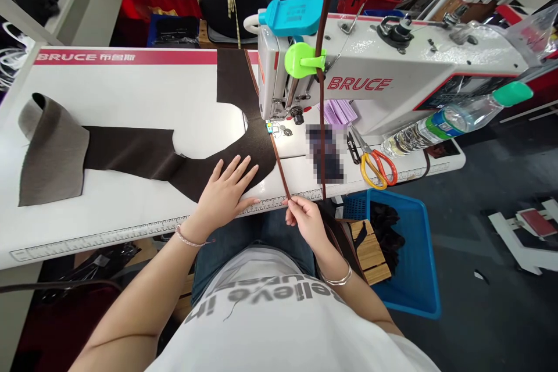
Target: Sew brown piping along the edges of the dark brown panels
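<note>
My left hand (227,193) lies flat with fingers spread on a dark brown fabric piece (192,165), which has a curved cut-out and a folded grey-brown end at the left. A narrow brown binding strip (281,167) is pinched between the thumb and fingers of my right hand (303,215), over the table's front edge. From there the strip runs up to the needle area of the sewing machine (296,93) and meets the fabric's right edge. Under the machine head, the presser foot is partly hidden.
Scissors (378,167), small black thread snips (353,148), a pixelated dark object (326,154) and a plastic bottle (453,119) lie right of the needle. Another brown strip (321,110) hangs before the machine. A blue basket (418,256) stands below. Across the table is another person (231,6).
</note>
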`<state>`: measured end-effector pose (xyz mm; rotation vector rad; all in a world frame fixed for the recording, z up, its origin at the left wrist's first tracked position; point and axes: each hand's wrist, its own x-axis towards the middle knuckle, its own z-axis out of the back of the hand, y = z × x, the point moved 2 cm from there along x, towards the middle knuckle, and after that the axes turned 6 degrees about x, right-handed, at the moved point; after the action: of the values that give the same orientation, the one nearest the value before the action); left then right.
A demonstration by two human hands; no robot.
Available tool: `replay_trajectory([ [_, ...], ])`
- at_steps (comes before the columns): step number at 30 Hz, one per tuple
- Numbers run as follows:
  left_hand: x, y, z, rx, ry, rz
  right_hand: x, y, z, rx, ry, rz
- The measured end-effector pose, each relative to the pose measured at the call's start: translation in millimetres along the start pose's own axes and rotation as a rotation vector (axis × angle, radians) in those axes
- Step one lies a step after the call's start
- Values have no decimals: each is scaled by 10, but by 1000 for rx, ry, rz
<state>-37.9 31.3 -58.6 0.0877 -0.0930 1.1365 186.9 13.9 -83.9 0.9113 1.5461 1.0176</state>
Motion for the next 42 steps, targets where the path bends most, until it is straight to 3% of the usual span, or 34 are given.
replay_trajectory([
  [42, -61, -86, 44, -23, 5, 75, 31, -46, 5, 46, 6, -21],
])
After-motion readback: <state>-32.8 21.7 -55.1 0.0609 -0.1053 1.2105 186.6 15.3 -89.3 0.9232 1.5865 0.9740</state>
